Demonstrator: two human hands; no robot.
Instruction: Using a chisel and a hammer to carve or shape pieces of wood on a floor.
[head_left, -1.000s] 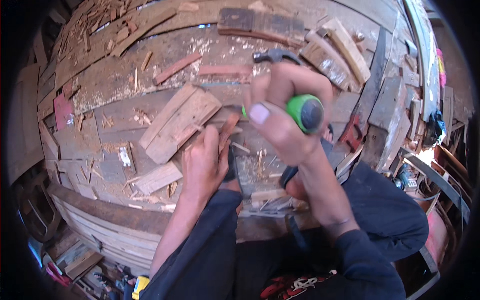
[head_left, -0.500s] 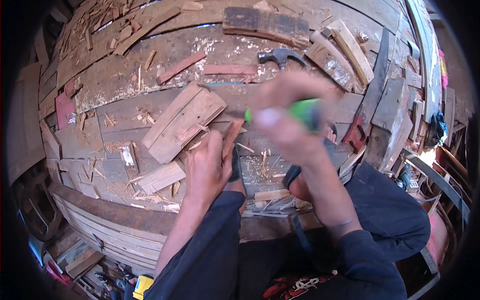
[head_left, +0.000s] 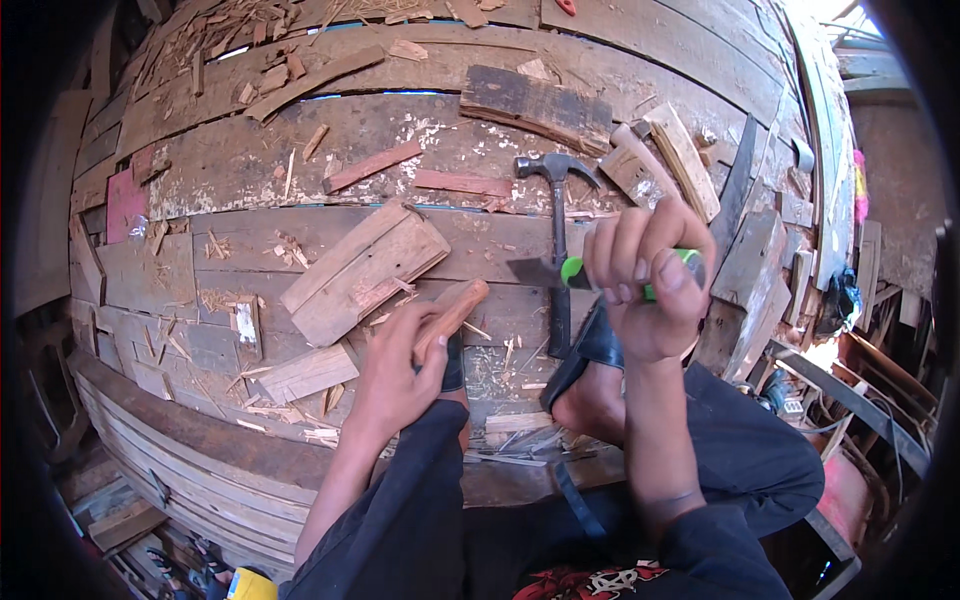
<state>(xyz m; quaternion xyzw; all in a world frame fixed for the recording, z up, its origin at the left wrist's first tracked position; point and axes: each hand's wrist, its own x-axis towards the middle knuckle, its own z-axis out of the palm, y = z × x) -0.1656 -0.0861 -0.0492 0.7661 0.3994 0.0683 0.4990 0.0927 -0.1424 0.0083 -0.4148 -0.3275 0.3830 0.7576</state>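
Observation:
My left hand (head_left: pixel 403 360) is closed around a short reddish-brown piece of wood (head_left: pixel 462 303), whose rounded end points away to the upper right. To its right, my raised right hand (head_left: pixel 645 275) grips a chisel by its green and black handle (head_left: pixel 690 262). The chisel's dark flat blade (head_left: pixel 535 270) points left, apart from the wood piece. Behind the blade, a claw hammer (head_left: pixel 558 215) lies on the boards, its handle toward me. Beyond my left hand rests a thick wooden block (head_left: pixel 365 265) with splinters at its near edge.
A dark weathered plank (head_left: pixel 535 105) and pale wood blocks (head_left: pixel 685 165) lie at the far side. Reddish strips (head_left: pixel 462 183) sit beyond the hammer. A saw blade (head_left: pixel 738 175) is at the right. Shavings litter the plank floor (head_left: pixel 230 170). My sandalled feet (head_left: pixel 590 385) are close in.
My right hand has moved right and slightly down with the chisel, pulling the blade away from the wood piece. The hammer's handle now shows. The whole view has shifted slightly.

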